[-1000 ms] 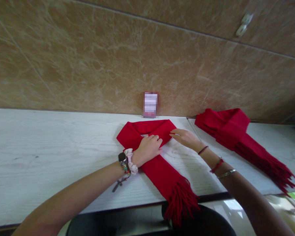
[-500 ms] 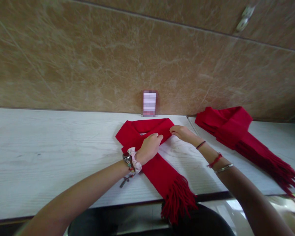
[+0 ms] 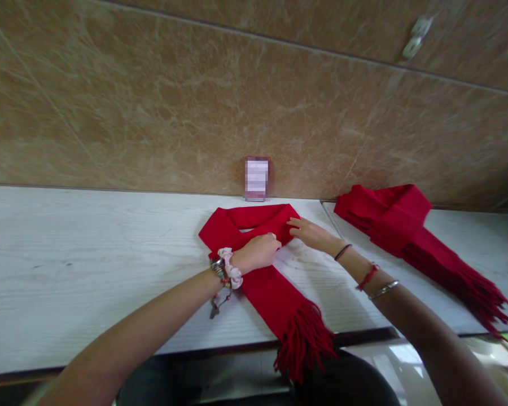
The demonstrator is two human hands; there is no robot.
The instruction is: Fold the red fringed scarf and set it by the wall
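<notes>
scarf (image 3: 275, 293) under the hands: solid red, matching red fringe; second scarf (image 3: 410, 237) to the right: same red, same fringe; table (image 3: 88, 254): whitewashed wood grain, dark front edge; wall (image 3: 195, 101): tan-brown marble veining, dark grout lines; card (image 3: 257, 179) at wall base: pink and white, blurred; scrunchie (image 3: 232, 268) on left wrist: pale pink; right wrist: red cord, black band, silver bangle

Red fringed scarf (image 3: 267, 282) lying flat on white table (image 3: 88, 254), bent into loop near back edge; one strip crossing over other, running diagonally to front edge, tassel end hanging over it.
</notes>
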